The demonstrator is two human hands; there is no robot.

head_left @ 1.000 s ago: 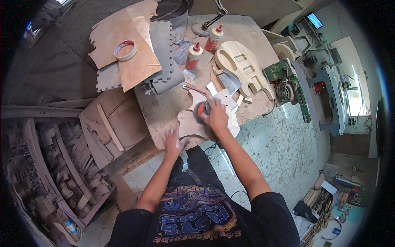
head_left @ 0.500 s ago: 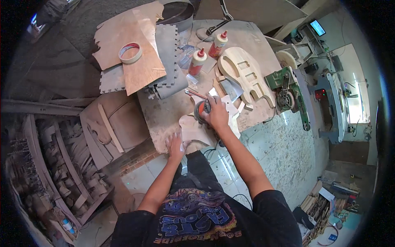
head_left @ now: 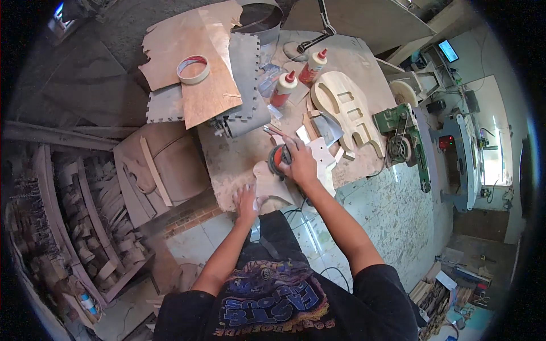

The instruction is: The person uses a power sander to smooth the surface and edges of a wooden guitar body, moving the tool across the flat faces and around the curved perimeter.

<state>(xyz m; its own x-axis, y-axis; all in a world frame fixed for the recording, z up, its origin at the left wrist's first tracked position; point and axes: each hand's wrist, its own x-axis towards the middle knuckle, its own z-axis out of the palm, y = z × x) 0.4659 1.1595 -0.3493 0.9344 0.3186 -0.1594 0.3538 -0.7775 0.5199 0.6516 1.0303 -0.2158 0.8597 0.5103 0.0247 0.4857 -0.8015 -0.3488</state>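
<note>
A pale wooden guitar body (head_left: pixel 272 188) lies flat at the near edge of the workbench. My right hand (head_left: pixel 301 163) is wrapped around the top of a round orbital sander (head_left: pixel 277 159), black with a red-orange part. The sander rests on the body's upper face and hides part of it. At the body's left edge is my left hand (head_left: pixel 246 202), closed against the wood and steadying it; its fingertips are partly hard to make out. A pencil-like stick (head_left: pixel 273 131) lies just beyond the sander.
Farther right lies another guitar body (head_left: pixel 348 111) with cut-out cavities. Two glue bottles (head_left: pixel 284 90) with red caps stand behind. Thin wood sheets (head_left: pixel 207 102) carry a tape roll (head_left: pixel 193 70). A green machine (head_left: pixel 392 128) sits at the bench's right edge; a wood-filled rack (head_left: pixel 85 216) stands left.
The sander, with my right hand on it, has slid slightly left across the guitar body. My left hand stays at the body's edge. The whole view has shifted a little.
</note>
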